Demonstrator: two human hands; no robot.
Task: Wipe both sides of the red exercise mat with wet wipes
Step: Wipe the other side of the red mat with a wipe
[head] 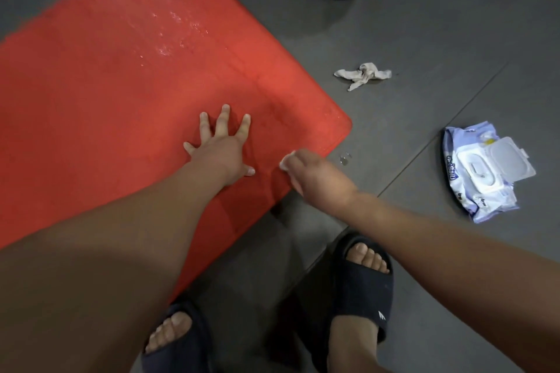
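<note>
Red mat (106, 94) lies under the splayed left hand (222, 147); right hand (306, 172) grips a wipe (286, 162).

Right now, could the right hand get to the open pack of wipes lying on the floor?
Probably yes. The pack of wipes lies on the floor off to that arm's right, lid open, with nothing bulky between it and the right hand. That hand grips a wet wipe, though.
</note>
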